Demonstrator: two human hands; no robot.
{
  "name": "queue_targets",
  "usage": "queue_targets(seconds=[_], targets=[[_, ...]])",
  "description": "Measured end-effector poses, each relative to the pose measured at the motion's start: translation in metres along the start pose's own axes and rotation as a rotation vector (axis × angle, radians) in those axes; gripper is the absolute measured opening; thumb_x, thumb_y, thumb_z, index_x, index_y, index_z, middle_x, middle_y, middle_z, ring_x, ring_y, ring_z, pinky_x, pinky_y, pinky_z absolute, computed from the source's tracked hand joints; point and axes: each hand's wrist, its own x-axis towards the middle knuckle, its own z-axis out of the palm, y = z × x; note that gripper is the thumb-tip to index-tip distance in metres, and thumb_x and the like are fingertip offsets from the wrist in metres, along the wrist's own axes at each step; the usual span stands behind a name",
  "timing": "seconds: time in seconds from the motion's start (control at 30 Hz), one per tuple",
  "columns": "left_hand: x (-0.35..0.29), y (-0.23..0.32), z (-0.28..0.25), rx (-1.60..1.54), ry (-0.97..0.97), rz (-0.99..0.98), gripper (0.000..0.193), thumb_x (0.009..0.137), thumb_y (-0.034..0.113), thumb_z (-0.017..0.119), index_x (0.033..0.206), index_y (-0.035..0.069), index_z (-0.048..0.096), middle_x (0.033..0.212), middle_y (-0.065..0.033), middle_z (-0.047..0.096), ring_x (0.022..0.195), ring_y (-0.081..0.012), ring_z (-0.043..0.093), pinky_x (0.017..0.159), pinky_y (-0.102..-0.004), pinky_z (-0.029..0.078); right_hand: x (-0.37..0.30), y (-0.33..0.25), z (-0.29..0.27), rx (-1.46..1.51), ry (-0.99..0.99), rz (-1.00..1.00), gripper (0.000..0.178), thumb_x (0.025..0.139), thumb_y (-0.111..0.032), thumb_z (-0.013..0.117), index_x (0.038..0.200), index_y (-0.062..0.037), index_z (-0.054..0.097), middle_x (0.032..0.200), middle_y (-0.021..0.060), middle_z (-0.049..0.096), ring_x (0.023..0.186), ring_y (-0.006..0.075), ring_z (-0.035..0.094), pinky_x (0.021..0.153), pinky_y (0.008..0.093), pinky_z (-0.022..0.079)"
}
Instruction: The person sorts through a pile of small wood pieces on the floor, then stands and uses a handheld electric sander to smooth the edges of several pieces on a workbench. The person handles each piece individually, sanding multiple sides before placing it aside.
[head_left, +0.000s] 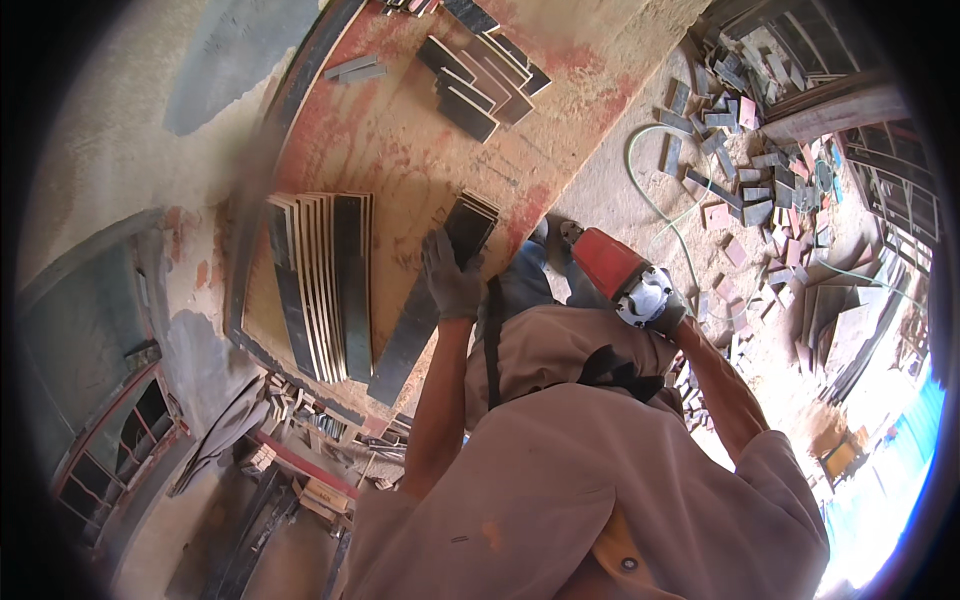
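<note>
My left hand, in a grey glove, lies with its fingers stretched out over dark boards on the worktable. Just beyond it is a short stack of dark strips. A long dark board runs toward me beneath the hand. My right hand, gloved too, is closed round a red and silver handheld power tool, held beside my right thigh off the table's edge. The hand is partly hidden behind the tool's silver end, and which kind of power tool it is I cannot tell.
Left of my left hand, long panel strips stand in a row on the worktable. Cut dark pieces and two grey strips lie farther back. Scattered offcuts and a pale hose cover the floor at right.
</note>
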Motion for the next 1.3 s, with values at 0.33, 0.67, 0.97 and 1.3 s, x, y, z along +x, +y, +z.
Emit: queue_targets(seconds=[0.33, 0.67, 0.97, 1.3], targets=[[0.009, 0.003, 0.001, 0.036, -0.079, -0.115, 0.083, 0.075, 0.016, 0.085, 0.146, -0.001, 0.046, 0.150, -0.0287, 0.046, 0.143, -0.0474, 0.038, 0.119, -0.0498, 0.032, 0.037, -0.032, -0.029, 0.414, -0.011, 0.064, 0.045, 0.065, -0.022, 0.088, 0.104, -0.0082, 0.071, 0.094, 0.0060, 0.073, 0.084, 0.0166, 0.070, 0.079, 0.0307, 0.057], [0.012, 0.000, 0.007, 0.066, -0.054, -0.072, 0.083, 0.071, 0.014, 0.086, 0.142, -0.001, 0.048, 0.147, -0.0269, 0.049, 0.136, -0.0467, 0.045, 0.115, -0.0514, 0.036, 0.080, -0.064, -0.041, 0.493, -0.111, 0.040, 0.076, 0.069, -0.021, 0.086, 0.137, -0.0038, 0.058, 0.114, 0.0045, 0.072, 0.096, 0.0046, 0.065, 0.085, 0.0268, 0.054], [0.014, -0.006, 0.014, 0.157, -0.063, -0.068, 0.084, 0.071, 0.021, 0.086, 0.142, -0.002, 0.047, 0.145, -0.0264, 0.051, 0.135, -0.0440, 0.047, 0.114, -0.0510, 0.037, 0.109, -0.072, -0.017, 0.606, -0.181, 0.020, 0.053, 0.088, -0.013, 0.070, 0.139, -0.0040, 0.058, 0.123, 0.0023, 0.069, 0.106, 0.0075, 0.063, 0.094, 0.0276, 0.052], [0.019, -0.007, 0.015, 0.230, -0.087, -0.049, 0.087, 0.069, 0.024, 0.086, 0.142, -0.002, 0.047, 0.141, -0.0238, 0.055, 0.130, -0.0397, 0.052, 0.108, -0.0496, 0.041, 0.128, -0.058, 0.026, 0.721, -0.195, -0.046, 0.037, 0.098, -0.025, 0.052, 0.131, -0.0095, 0.056, 0.122, 0.0025, 0.066, 0.111, 0.0166, 0.063, 0.097, 0.0340, 0.049]])
